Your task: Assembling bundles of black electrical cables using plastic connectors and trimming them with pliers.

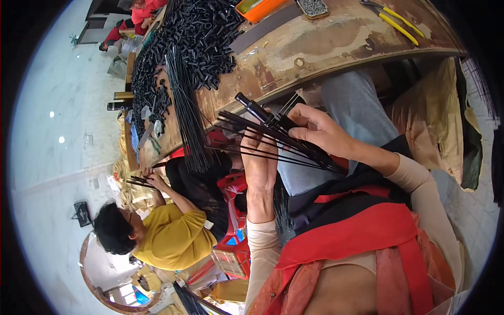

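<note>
In front of my lap, my left hand (pixel 258 160) is closed on a black stepped tube (pixel 255 110), which points up and left. My right hand (pixel 325 131) is closed at the tube's lower end, its thumb and forefinger pinched on thin black rods. A loose fan of thin black rods (pixel 273 153) lies across my left palm and runs down under my right hand. A few short thin rods (pixel 290 103) stand out near my right fingertips. My fingers partly hide where the rods meet the tube.
A worn wooden table (pixel 310 42) curves ahead, bearing a heap of black tubular parts (pixel 197 37) and a long bundle of black rods (pixel 185 105). Yellow-handled pliers (pixel 399 26) and an orange tray (pixel 257 9) lie farther off. A person in yellow (pixel 170 236) works at left.
</note>
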The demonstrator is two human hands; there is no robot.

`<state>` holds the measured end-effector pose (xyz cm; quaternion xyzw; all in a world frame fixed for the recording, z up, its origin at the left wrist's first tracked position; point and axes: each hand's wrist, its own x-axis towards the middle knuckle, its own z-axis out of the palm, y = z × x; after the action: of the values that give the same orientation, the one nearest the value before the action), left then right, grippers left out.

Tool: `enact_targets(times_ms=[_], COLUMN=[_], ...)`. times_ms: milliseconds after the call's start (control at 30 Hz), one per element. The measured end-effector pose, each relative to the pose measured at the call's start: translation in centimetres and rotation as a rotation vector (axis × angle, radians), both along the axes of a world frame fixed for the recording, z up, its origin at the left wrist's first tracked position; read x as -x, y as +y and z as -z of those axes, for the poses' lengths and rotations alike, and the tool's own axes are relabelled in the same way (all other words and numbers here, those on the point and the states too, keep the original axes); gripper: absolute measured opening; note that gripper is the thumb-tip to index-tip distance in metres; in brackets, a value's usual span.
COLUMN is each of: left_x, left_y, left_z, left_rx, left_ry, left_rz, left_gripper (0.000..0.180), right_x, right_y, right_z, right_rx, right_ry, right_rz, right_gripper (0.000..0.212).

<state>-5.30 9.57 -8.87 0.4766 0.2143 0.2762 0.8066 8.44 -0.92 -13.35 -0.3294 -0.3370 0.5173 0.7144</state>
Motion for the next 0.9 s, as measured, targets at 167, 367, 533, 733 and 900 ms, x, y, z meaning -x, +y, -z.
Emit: enact_targets(times_ms=[167,367,533,733,900], left_x=[-0.6,-0.5,-0.9,-0.6,-0.2], left_y=[0.1,1.0,0.9,1.4,1.8], left_z=[-0.6,-0.1,-0.4,-0.1,0.4], left_rx=[0.027,0.025,0.053,0.044,0.068], left_ry=[0.003,0.059,0.068,0.038,0.005], left_rz=[0.019,0.048,0.033,0.054,0.076], left_gripper=[0.038,0.040,0.043,0.047,0.049], right_x=[-0.6,-1.1,-1.4,-1.3,-1.2], right_y=[0.5,0.9,1.3,1.7,1.9], right_z=[0.2,0.8,1.6,2.0,2.1], right_rx=[-0.002,0.017,0.018,0.024,0.052], right_ry=[0.061,0.098,0.180,0.245,0.253], right_rz=[-0.056,-0.095,-0.147,-0.159,-0.169], right_gripper=[0.012,0.013,0.009,0.010,0.010])
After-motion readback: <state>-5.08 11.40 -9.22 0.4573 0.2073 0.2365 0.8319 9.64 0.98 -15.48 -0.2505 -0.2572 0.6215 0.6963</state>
